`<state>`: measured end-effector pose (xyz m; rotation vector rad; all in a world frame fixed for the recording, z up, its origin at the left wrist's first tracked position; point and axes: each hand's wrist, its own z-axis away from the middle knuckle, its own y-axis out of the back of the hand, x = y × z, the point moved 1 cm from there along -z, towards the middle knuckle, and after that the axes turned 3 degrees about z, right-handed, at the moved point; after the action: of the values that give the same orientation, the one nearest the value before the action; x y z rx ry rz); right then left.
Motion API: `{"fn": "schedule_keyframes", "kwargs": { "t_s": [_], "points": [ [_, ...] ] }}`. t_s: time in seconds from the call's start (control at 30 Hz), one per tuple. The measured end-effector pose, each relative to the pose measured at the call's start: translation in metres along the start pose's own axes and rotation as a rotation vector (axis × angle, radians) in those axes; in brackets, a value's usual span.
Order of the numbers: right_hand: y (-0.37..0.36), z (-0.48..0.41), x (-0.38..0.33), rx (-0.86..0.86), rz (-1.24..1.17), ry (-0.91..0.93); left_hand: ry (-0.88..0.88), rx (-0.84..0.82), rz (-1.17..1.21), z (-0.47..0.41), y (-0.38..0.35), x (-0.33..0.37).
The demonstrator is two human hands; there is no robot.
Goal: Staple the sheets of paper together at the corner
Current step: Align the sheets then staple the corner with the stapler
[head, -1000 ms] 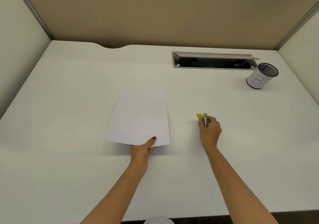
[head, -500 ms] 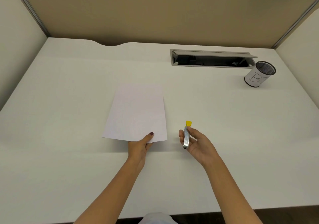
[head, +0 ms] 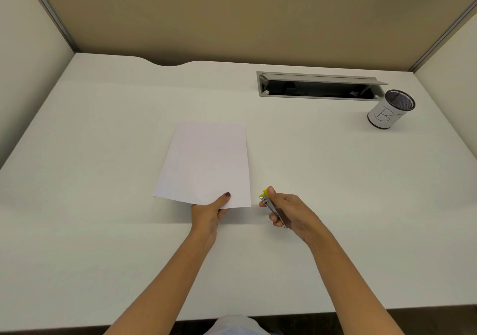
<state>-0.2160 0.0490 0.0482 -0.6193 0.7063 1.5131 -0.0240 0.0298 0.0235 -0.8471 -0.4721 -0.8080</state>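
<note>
Head view, white desk [head: 103, 154], tan partition [head: 206, 19], cable tray [head: 320, 86], mesh cup [head: 391, 109]

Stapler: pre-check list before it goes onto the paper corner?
1. Stapler gripped in right hand: ok.
2. Paper pinned at its near edge by left hand, thumb on top: ok.
3. Near right corner of the paper free of fingers: ok.
4. Stapler mouth around that corner: not ok, it sits beside the sheet, apart from it.
5. Sheets aligned at the corner: cannot tell, only one surface shows.
6. Staples loaded: cannot tell.
7. Desk bare around the corner: ok.
</note>
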Motion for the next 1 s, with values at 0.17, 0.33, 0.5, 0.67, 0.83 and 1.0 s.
{"fn": "schedule_keyframes", "kwargs": {
  "t_s": [0.17, 0.33, 0.5, 0.67, 0.83, 1.0],
  "points": [
    [-0.002, 0.001, -0.006, -0.073, 0.093, -0.018, -0.005, 0.003, -0.028, 0.002, 0.0, -0.001],
    [-0.004, -0.002, -0.012, -0.147, 0.108, -0.046, -0.016, -0.008, -0.057, 0.002, 0.001, -0.001],
    [-0.005, -0.002, -0.024, -0.206, 0.159, -0.058, -0.031, -0.008, -0.102, 0.001, 0.003, 0.0],
    [-0.005, -0.008, -0.023, -0.272, 0.204, -0.085, -0.034, -0.02, -0.119, 0.001, 0.004, 0.0],
    [-0.007, -0.015, -0.02, -0.357, 0.29, -0.096, -0.044, -0.021, -0.157, -0.002, 0.006, 0.0],
    [-0.006, -0.018, -0.022, -0.406, 0.295, -0.075, -0.049, -0.029, -0.192, -0.004, 0.006, 0.001]
  ]
}}
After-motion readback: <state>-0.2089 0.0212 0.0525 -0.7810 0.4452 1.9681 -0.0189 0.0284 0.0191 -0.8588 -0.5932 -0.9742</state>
